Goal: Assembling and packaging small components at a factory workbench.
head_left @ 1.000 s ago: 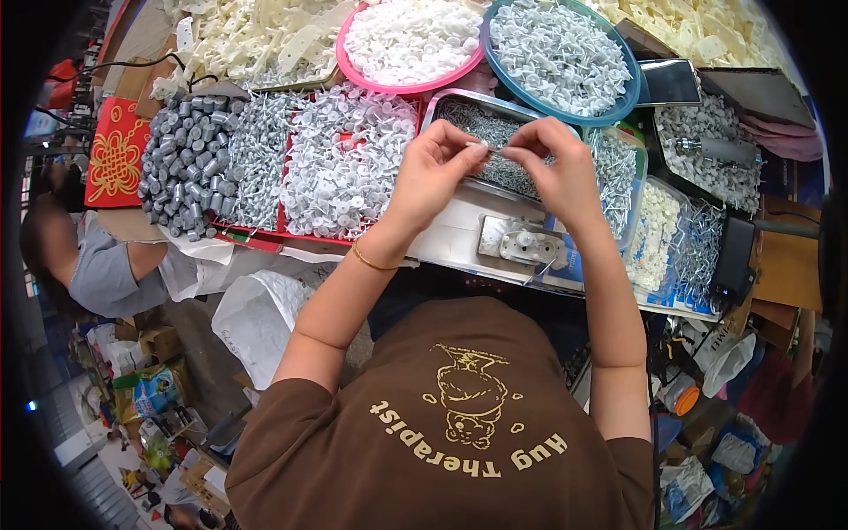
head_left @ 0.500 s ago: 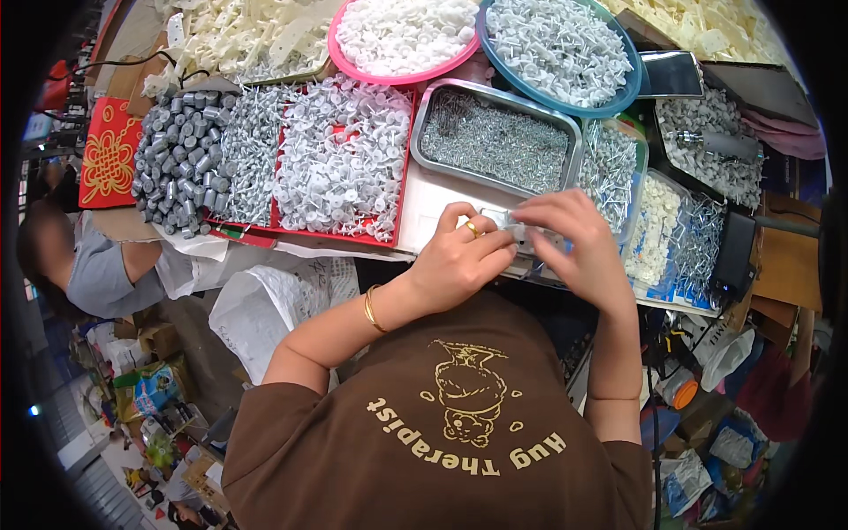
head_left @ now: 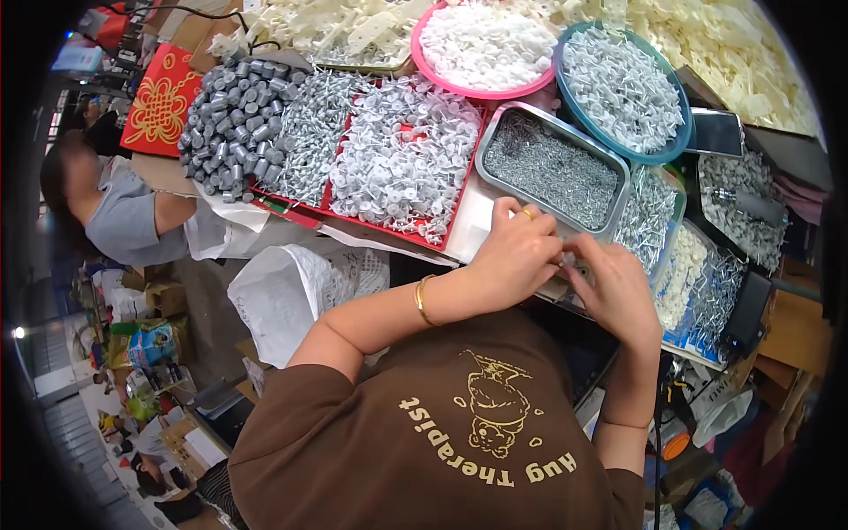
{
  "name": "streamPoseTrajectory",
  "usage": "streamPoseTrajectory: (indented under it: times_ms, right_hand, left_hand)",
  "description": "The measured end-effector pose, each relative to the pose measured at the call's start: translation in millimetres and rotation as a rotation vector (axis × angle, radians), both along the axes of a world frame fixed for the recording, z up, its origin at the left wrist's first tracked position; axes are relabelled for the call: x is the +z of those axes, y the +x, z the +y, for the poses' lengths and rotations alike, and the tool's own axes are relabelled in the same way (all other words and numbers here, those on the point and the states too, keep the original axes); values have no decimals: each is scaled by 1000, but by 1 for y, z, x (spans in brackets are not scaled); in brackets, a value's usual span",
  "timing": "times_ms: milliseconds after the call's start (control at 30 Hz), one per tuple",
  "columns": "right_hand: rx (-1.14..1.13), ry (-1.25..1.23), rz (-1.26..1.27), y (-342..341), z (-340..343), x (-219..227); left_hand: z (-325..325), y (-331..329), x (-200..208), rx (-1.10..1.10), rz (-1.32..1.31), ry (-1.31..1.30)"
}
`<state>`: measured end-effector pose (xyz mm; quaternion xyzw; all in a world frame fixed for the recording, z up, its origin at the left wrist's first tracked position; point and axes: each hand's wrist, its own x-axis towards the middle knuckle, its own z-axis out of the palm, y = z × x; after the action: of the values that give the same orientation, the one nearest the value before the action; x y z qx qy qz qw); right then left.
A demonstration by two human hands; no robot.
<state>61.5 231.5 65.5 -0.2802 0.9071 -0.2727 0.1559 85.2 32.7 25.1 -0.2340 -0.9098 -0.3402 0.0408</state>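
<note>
Left hand: the left hand point(head_left: 521, 252) is bent over the desk point(head_left: 468, 221) just right of the frame's centre, fingers curled well in; whether they grip anything I cannot tell from here.
Right hand: the right hand point(head_left: 618, 283) faces it, thumb and forefinger bent towards each other with only a little space between the tips.
Small pale piece: at the meeting fingertips, right of centre, sits a small pale piece point(head_left: 567, 259), mostly covered; which of the hands has hold of it I cannot make out.
Wrist and finger: a gold bracelet point(head_left: 424, 300) and a gold ring point(head_left: 527, 213), both on the left.
Metal tray: just above the hands, a steel tray point(head_left: 483, 163) full of tiny metal pins point(head_left: 556, 168).
Red box: left of that tray, a red box point(head_left: 462, 188) heaped with white-headed pins point(head_left: 397, 150).
Grey cylinders: a pile of grey cylinders point(head_left: 238, 124) at upper left, beside loose metal screws point(head_left: 309, 132).
Basins: along the top, a pink basin point(head_left: 477, 91) of white caps point(head_left: 486, 44) and a teal basin point(head_left: 685, 124) of pale pins point(head_left: 623, 93).
Right side: cream bits point(head_left: 680, 274) next to metal rods point(head_left: 720, 287).
Left edge: another person point(head_left: 137, 212) in a grey top, above and left of a white sack point(head_left: 278, 296).
</note>
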Motion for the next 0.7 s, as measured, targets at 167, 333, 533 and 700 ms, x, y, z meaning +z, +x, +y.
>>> streamPoseTrajectory:
  times_ms: [167, 333, 533, 700]
  right_hand:
    - [-36, -154, 132, 8, 11, -5]
    - [-434, -267, 201, 6, 34, -13]
    - [-600, -265, 254, -21, 69, -3]
    - [-1066, 242, 416, -85, 177, -32]
  left_hand:
    - [-66, -20, 9, 142, 46, 200]
    - [-242, -51, 4, 773, 326, -799]
    - [-298, -55, -21, 484, 273, -539]
    - [-286, -57, -40, 767, 205, 89]
